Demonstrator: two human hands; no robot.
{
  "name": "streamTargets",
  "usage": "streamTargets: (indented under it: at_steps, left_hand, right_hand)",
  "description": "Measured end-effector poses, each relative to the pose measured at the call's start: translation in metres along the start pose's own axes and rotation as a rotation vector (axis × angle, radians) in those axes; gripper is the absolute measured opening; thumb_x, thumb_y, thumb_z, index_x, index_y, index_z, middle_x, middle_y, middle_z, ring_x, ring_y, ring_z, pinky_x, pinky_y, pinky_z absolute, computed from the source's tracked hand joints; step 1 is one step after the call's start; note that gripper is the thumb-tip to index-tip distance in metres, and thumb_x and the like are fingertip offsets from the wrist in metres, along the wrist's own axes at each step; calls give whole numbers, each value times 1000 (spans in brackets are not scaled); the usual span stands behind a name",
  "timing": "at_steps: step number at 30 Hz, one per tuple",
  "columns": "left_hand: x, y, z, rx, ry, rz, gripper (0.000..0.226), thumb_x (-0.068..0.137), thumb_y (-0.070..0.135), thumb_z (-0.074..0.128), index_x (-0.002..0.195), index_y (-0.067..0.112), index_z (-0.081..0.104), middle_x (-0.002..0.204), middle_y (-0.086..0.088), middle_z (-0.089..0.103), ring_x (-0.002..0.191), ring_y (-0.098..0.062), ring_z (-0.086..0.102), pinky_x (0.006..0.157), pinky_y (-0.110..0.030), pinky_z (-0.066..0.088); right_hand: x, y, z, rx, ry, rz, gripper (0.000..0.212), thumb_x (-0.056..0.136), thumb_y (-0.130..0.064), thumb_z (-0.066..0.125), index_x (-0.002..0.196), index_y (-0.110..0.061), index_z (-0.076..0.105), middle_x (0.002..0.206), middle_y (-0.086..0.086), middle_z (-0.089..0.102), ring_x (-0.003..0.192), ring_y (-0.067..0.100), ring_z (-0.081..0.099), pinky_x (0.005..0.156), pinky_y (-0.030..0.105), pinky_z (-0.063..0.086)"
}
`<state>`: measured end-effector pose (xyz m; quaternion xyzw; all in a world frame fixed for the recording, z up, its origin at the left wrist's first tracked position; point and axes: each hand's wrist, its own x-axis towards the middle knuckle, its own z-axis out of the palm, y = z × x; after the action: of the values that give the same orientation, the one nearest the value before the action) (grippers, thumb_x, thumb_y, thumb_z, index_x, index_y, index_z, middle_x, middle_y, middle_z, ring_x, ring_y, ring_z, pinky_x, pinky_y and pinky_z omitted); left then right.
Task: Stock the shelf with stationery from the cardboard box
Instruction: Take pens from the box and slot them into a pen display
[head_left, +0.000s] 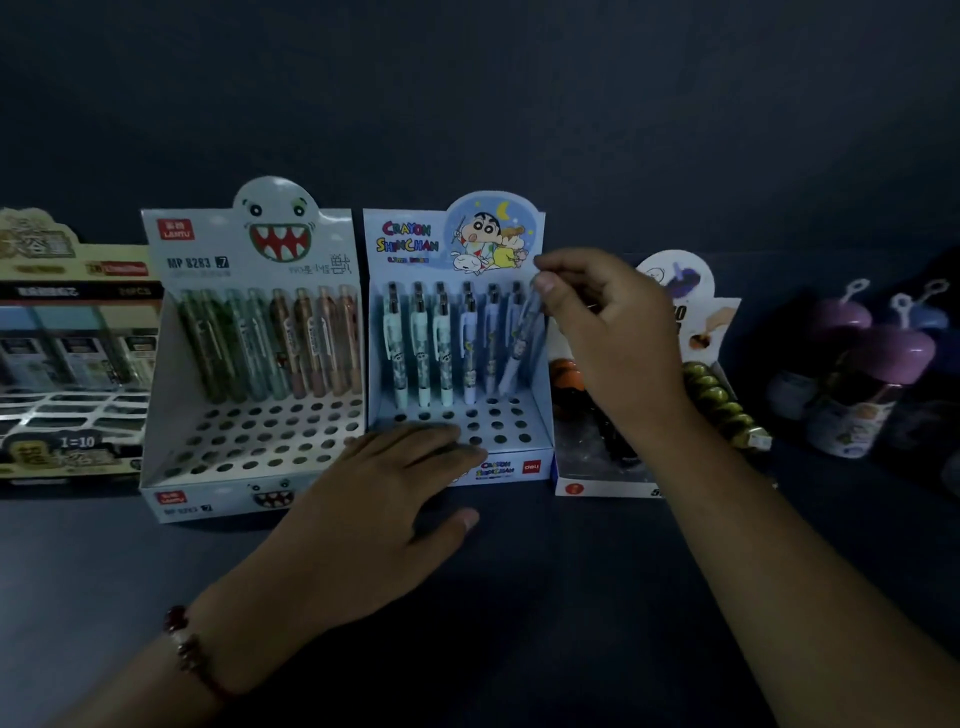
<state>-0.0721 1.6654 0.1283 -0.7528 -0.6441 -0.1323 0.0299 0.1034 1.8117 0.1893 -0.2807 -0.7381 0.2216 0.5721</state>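
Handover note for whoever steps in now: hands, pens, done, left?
Left hand: flat, fingers resting on the front of the Crayon Shinchan display box, steadying it.
Right hand: pinches a pen by its top, tip at the back row's right end.
Done: six pens stand in the back row.
Left: seat this pen; front holes are open. Cardboard box not in view.

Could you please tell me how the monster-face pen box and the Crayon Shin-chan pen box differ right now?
The monster-face box holds green and brown pens; the Crayon Shin-chan box holds white, patterned ones. No hand touches the monster-face box, while the left hand rests on the Shin-chan box. Both have filled back rows and empty front holes.
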Motion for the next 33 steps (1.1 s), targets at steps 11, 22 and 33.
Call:
streamTargets:
  at_steps: [11,22,33]
  left_hand:
    - [1,2,-1,3,3,12,69,83,73,10,148,52,19,156,28,12,132,16,-4,101,-8,-13]
    - [0,2,0,17,19,27,71,83,71,9,148,48,24,156,24,17,139,3,4,99,-5,-10]
    - [0,-1,4,-2,48,40,65,87,68,17,147,45,32,155,20,25,140,-1,13,105,-14,-3]
  right_hand:
    - [-6,0,11,-13,37,-56,25,95,-26,63,117,-17,71,104,-12,71,100,-3,65,88,20,52]
    - [0,3,14,-117,5,-89,28,96,-28,61,119,-16,70,111,-4,73,101,-1,63,87,11,48]
    - [-1,24,30,-167,-134,-104,24,95,-17,64,117,-11,71,107,2,70,94,4,63,87,16,50]
